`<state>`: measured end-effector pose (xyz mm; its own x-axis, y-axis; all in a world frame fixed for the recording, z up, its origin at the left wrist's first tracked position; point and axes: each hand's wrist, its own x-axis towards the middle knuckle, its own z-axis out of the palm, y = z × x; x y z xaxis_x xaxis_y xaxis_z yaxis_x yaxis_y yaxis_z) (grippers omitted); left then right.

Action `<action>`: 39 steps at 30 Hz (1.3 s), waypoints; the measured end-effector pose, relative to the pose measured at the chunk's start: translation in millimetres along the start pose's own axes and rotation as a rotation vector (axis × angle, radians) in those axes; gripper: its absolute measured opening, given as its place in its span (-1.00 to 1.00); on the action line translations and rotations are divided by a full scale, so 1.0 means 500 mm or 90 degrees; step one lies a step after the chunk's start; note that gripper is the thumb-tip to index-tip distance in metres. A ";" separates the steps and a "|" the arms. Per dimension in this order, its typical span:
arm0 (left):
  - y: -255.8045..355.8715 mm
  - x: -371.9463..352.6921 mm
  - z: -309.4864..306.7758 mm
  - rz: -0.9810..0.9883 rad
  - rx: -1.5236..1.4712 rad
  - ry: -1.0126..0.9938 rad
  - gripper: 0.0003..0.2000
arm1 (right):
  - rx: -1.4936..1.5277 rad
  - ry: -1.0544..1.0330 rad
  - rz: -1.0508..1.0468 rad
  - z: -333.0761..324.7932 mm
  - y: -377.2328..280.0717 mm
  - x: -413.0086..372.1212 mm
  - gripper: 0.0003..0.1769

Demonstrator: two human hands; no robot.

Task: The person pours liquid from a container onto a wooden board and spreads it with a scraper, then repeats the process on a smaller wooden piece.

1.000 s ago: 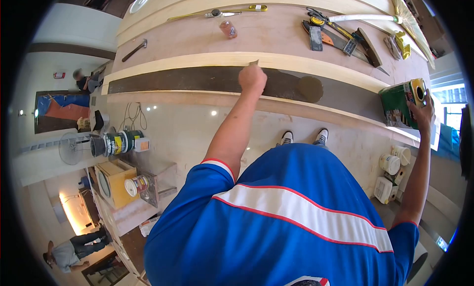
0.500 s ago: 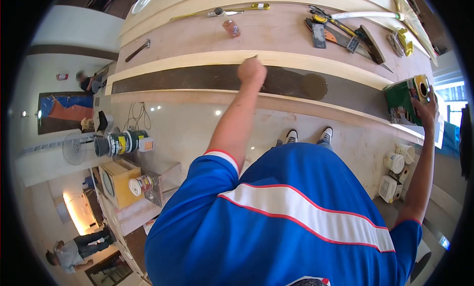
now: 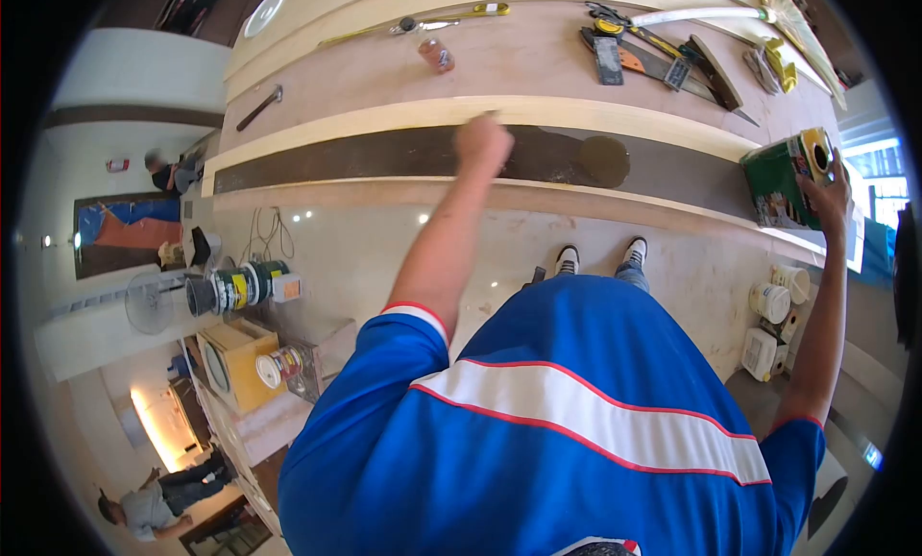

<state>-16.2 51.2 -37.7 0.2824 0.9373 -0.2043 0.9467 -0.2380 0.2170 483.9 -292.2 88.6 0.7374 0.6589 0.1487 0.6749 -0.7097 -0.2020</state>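
Observation:
A long dark strip (image 3: 384, 153) lies along the near side of the bench, framed by pale wood edging (image 3: 365, 117). My left hand (image 3: 483, 145) is closed in a fist over the strip's middle, and a small dark tip shows past the fingers; what it belongs to is hidden. To the right of that hand, a round puddle of glossy brownish liquid (image 3: 604, 162) sits on the strip. At the strip's right end, my right hand (image 3: 828, 196) grips a green rectangular metal can (image 3: 771, 180), its round opening facing right.
Farther back on the bench lie a hammer (image 3: 259, 108), a small bottle (image 3: 435, 55), a yellow tape measure (image 3: 492, 10), a handsaw (image 3: 658, 66) and yellow gloves (image 3: 780, 66). White tubs (image 3: 768, 302) stand on the floor at right. Two other people are at left, away from the bench.
The view has shifted slightly. My left fist stays over nearly the same part of the strip, and my right hand keeps its grip on the can.

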 end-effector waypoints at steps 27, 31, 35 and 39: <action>-0.112 0.001 -0.023 -0.106 0.004 0.053 -0.79 | 0.012 -0.022 -0.038 0.014 0.019 0.012 0.08; 0.034 -0.030 0.009 -0.001 -0.016 0.032 -0.80 | 0.053 -0.005 -0.053 0.002 0.000 -0.001 0.09; 0.150 -0.061 0.051 0.069 -0.005 0.038 -0.79 | 0.006 -0.016 -0.027 -0.012 -0.016 -0.005 0.14; 0.273 -0.094 0.094 0.096 -0.027 -0.006 -0.76 | -0.004 -0.037 -0.043 -0.043 -0.027 -0.008 0.16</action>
<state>106.9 -37.4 -43.1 0.4231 0.8890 -0.1751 0.8859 -0.3652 0.2860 472.5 -290.6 111.6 0.6879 0.7181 0.1056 0.7229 -0.6650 -0.1873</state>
